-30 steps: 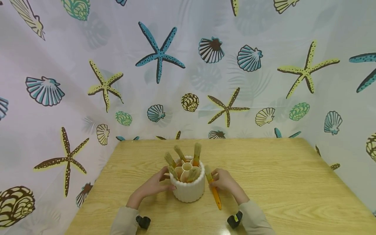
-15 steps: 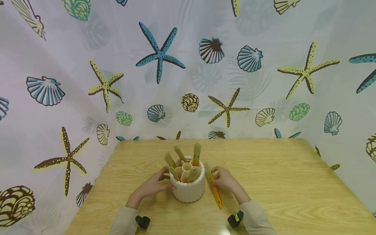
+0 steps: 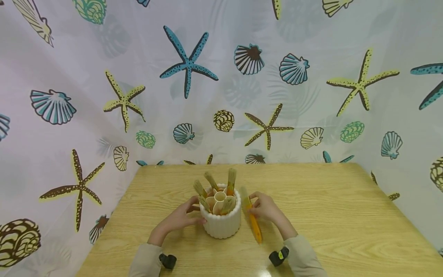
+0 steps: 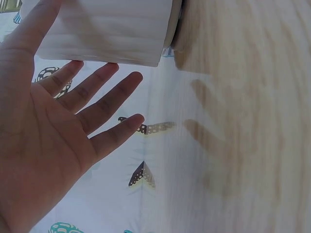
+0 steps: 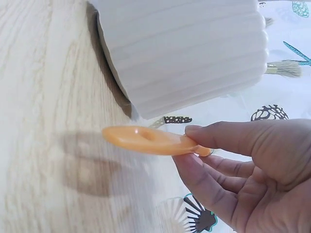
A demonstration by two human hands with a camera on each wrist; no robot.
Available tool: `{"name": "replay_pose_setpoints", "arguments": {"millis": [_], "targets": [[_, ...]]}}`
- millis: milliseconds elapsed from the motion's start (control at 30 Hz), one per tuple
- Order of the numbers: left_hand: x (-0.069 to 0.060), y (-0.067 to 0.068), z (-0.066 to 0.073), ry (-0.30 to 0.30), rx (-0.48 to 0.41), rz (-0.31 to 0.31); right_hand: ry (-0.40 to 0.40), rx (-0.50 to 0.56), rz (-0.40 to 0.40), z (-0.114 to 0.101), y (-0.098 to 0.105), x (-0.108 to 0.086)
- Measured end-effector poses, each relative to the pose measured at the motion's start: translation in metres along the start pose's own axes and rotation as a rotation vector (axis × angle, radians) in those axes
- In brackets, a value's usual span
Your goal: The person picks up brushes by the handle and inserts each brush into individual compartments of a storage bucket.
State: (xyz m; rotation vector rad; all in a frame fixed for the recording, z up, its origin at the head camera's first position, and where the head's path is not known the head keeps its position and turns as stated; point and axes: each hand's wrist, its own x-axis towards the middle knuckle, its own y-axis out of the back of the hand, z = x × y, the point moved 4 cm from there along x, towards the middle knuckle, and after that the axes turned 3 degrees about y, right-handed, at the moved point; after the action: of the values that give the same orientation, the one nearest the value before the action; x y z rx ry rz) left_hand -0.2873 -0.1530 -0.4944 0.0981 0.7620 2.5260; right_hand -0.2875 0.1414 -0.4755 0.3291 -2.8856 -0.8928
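A white, ribbed round holder [image 3: 222, 227] with inner compartments stands on the table, and several paintbrushes [image 3: 231, 181] rise bristles-up from it. My left hand [image 3: 182, 216] steadies its left side; in the left wrist view the fingers are fairly straight, with fingertips and thumb against the wall. To the right of the holder, my right hand [image 3: 267, 208] pinches another paintbrush [image 3: 256, 229] between thumb and fingers. Its bristles point up and away, its orange handle [image 5: 146, 141] down towards me. The brush is apart from the holder. In the right wrist view its bristles are hidden.
Pale wood-grain table [image 3: 328, 215] extends to both sides of the holder. A white curtain [image 3: 214, 92] printed with starfish and shells hangs behind the table and along its sides. Each wrist carries a small black camera [image 3: 278, 256].
My right hand has lifted slightly away from me, taking the paintbrush up with it. The left hand and the holder stay in place.
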Motion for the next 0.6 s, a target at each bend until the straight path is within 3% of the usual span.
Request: {"name": "replay_pose_setpoints", "arguments": {"millis": [133,333,600], "targets": [[0.000,0.001,0.001,-0.001,-0.006,-0.005,0.057,0.043,-0.009,-0.004,0.004,-0.001],[0.000,0.001,0.001,0.004,-0.007,-0.008,0.005,0.049,0.021,-0.007,0.006,-0.001],[0.000,0.002,0.002,0.000,0.009,0.003,0.054,0.018,0.028,-0.012,0.011,-0.003]]}}
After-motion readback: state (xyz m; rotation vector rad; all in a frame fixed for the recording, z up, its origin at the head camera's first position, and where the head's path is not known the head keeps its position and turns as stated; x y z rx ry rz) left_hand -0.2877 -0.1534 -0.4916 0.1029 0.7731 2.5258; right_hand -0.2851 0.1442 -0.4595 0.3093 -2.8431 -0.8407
